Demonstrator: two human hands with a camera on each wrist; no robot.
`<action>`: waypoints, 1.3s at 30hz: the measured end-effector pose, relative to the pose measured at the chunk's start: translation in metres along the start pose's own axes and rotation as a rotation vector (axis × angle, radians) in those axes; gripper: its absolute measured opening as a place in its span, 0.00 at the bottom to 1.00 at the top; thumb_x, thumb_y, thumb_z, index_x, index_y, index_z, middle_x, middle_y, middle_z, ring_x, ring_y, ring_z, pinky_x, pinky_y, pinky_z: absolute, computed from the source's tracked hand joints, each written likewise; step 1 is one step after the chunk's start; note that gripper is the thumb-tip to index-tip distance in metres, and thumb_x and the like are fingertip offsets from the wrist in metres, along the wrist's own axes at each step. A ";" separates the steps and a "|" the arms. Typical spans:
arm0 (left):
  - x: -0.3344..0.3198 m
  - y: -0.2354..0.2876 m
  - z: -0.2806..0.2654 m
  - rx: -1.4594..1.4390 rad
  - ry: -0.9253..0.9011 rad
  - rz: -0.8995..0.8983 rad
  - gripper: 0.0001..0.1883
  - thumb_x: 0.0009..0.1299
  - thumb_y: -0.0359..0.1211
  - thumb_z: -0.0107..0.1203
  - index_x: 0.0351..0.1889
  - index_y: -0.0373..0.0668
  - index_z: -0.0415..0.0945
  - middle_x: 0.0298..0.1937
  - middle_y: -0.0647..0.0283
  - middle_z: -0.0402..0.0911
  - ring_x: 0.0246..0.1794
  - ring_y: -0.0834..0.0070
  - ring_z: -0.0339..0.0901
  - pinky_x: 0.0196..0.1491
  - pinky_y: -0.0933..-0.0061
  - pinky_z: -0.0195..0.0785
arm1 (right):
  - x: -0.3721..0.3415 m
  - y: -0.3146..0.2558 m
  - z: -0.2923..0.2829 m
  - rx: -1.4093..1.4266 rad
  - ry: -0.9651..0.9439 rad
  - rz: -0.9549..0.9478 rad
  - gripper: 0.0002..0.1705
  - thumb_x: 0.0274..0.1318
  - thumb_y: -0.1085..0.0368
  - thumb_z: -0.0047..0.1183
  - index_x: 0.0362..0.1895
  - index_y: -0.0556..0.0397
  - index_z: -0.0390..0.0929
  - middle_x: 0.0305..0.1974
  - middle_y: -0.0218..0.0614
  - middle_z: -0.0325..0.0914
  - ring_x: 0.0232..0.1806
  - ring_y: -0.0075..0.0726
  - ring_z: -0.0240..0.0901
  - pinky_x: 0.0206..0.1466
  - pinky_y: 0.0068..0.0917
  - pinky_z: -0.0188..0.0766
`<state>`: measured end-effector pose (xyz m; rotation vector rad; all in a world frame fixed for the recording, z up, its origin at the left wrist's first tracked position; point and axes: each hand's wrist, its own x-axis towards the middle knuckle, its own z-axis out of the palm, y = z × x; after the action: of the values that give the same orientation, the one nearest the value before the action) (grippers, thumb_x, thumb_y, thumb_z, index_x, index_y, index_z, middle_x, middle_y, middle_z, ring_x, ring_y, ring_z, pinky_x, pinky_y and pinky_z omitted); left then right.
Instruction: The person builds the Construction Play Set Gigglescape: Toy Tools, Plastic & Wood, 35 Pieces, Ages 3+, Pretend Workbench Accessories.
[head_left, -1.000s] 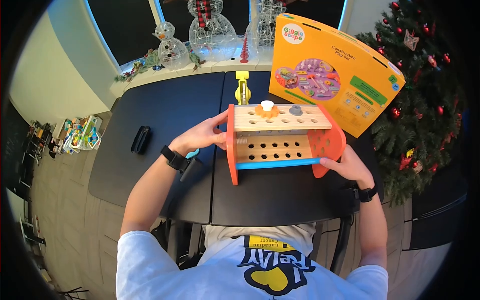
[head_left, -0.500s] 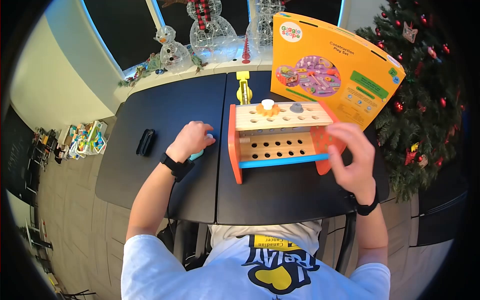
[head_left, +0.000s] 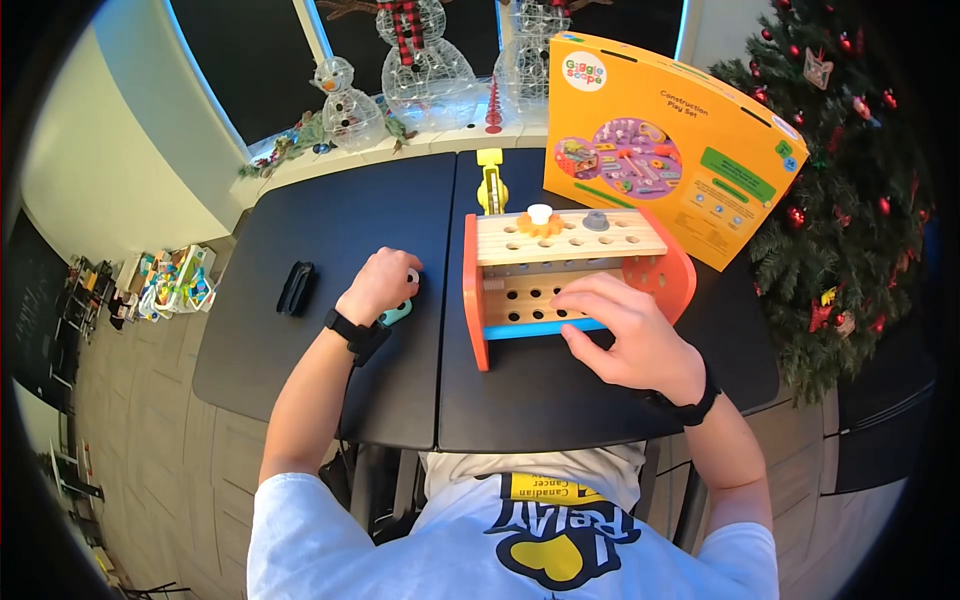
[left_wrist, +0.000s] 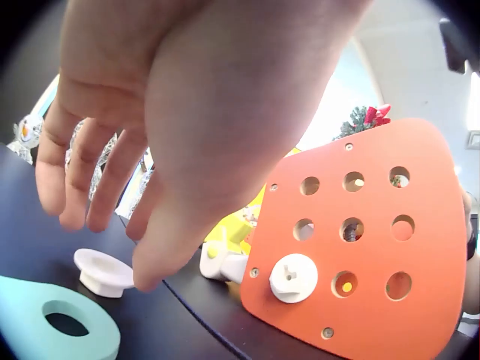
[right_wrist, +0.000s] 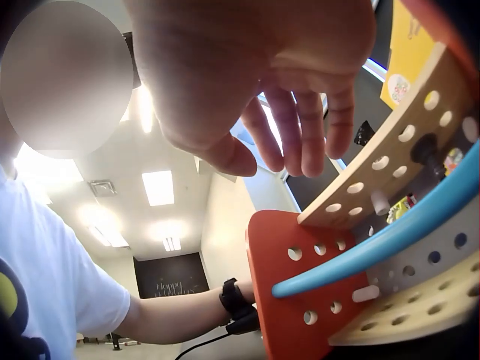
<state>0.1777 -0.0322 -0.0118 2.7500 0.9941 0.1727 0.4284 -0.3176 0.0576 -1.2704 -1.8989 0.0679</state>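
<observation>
A toy workbench with orange end panels [head_left: 475, 300], a holed wooden top [head_left: 600, 243] and a blue front bar [head_left: 515, 330] stands on the table. Left of it, my left hand [head_left: 378, 285] reaches down with fingers spread, the thumb tip right at a flanged white nut [left_wrist: 103, 274]. A teal spanner-like tool [left_wrist: 82, 330] lies beside the nut, partly under that hand in the head view. One white bolt head [left_wrist: 293, 278] sits in the left panel. My right hand [head_left: 635, 340], fingers loosely bent and holding nothing, hovers before the bench's front, hiding part of the blue bar.
An orange gear [head_left: 540, 226] with a white knob and a grey piece [head_left: 596, 220] sit on the bench top. Behind it stand a yellow toy piece [head_left: 491, 185] and a large yellow box [head_left: 690, 140]. A black case [head_left: 296, 288] lies left on the dark table [head_left: 320, 220].
Both hands have let go of the workbench's end panels. My left hand has moved left and down to the white nut; my right hand has lifted off and swung leftward across the bench's front.
</observation>
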 end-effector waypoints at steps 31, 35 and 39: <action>-0.056 0.127 -0.073 -0.271 0.482 0.757 0.24 0.61 0.30 0.71 0.57 0.40 0.83 0.63 0.54 0.85 0.67 0.54 0.80 0.65 0.58 0.74 | 0.021 0.033 0.034 0.297 -0.189 0.511 0.10 0.66 0.73 0.61 0.49 0.66 0.82 0.40 0.44 0.88 0.44 0.33 0.88 0.47 0.30 0.83; -0.049 0.089 -0.052 -0.695 0.504 0.232 0.13 0.73 0.30 0.63 0.53 0.36 0.83 0.55 0.54 0.87 0.54 0.68 0.84 0.57 0.65 0.77 | 0.035 0.035 0.039 0.115 -0.272 0.539 0.09 0.61 0.73 0.61 0.44 0.66 0.82 0.37 0.52 0.88 0.40 0.43 0.89 0.46 0.33 0.83; -0.032 0.055 -0.011 -0.913 0.155 -0.108 0.15 0.80 0.35 0.58 0.55 0.32 0.83 0.48 0.56 0.89 0.46 0.74 0.85 0.50 0.68 0.78 | 0.037 0.060 0.064 0.017 -0.319 0.504 0.09 0.61 0.72 0.61 0.44 0.65 0.81 0.39 0.53 0.87 0.43 0.47 0.88 0.49 0.36 0.83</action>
<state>0.1849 -0.0924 0.0102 1.8645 0.8094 0.6460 0.4255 -0.2347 0.0101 -1.7828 -1.7789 0.5768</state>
